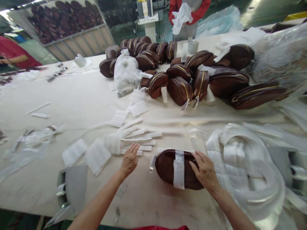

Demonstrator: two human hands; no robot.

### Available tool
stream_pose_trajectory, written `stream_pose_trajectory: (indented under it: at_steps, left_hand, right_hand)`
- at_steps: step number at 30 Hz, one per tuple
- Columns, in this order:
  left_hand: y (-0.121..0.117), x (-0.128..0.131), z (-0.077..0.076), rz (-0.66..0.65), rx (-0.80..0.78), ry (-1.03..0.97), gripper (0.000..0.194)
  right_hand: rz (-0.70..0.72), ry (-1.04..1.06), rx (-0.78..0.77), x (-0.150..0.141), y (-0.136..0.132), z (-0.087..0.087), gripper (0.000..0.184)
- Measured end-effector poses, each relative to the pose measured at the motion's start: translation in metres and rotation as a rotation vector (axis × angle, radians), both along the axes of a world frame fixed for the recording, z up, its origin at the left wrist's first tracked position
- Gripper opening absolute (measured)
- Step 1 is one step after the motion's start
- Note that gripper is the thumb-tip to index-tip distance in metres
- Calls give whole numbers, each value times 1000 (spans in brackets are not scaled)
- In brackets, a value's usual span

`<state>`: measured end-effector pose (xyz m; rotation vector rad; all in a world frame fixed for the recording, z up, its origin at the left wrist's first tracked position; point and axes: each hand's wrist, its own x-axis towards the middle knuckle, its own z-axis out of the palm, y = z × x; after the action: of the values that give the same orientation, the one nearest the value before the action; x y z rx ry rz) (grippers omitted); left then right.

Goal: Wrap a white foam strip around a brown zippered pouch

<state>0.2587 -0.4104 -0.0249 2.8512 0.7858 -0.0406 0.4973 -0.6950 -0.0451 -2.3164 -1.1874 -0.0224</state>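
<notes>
A brown oval leather pouch (166, 166) lies flat on the table near me, with a white foam strip (178, 169) wrapped across its middle. My right hand (204, 171) rests on the pouch's right end, fingers spread over it. My left hand (129, 159) is to the left of the pouch, palm down, fingers extended onto loose white foam strips (137, 140). It grips nothing that I can see.
A heap of brown zip pouches (184, 76) fills the far middle of the table (72, 99). A white bag (126, 73) sits beside them. Foam sheet bundle (242, 159) lies right. A person in red (188, 12) stands across; another sleeve (14, 56) far left.
</notes>
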Motion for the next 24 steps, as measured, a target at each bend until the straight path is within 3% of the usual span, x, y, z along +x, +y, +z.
stream_pose_trajectory:
  at_steps: [4,8,11,13,16,19,21,24]
  left_hand:
    - [-37,50,10,-122,-119,-81,40]
    - [-77,91,15,-315,-255,-157,34]
    - [-110,91,13,-382,-353,-230,37]
    - [-130,75,9,-371,-422,-283,40]
    - [-151,39,0,-232,-515,-358,36]
    - [-160,7,-10,-1,-616,-395,28]
    - [-161,-3,-17,145,-694,-393,30]
    - [-161,2,-25,384,-853,-407,49]
  right_hand:
    - [-47,100,-29,7,5,1,42]
    - [-138,175,-7,1,-8,6,44]
    - [-296,355,59,-12,-26,12,51]
    - [-464,649,67,-22,-35,17,63]
    - [-633,1056,55,-36,-39,26,76]
    - [-648,1205,94,-45,-35,35,66]
    - [-666,1274,134,-46,-32,40,59]
    - [-692,1359,195,-40,-27,43,53]
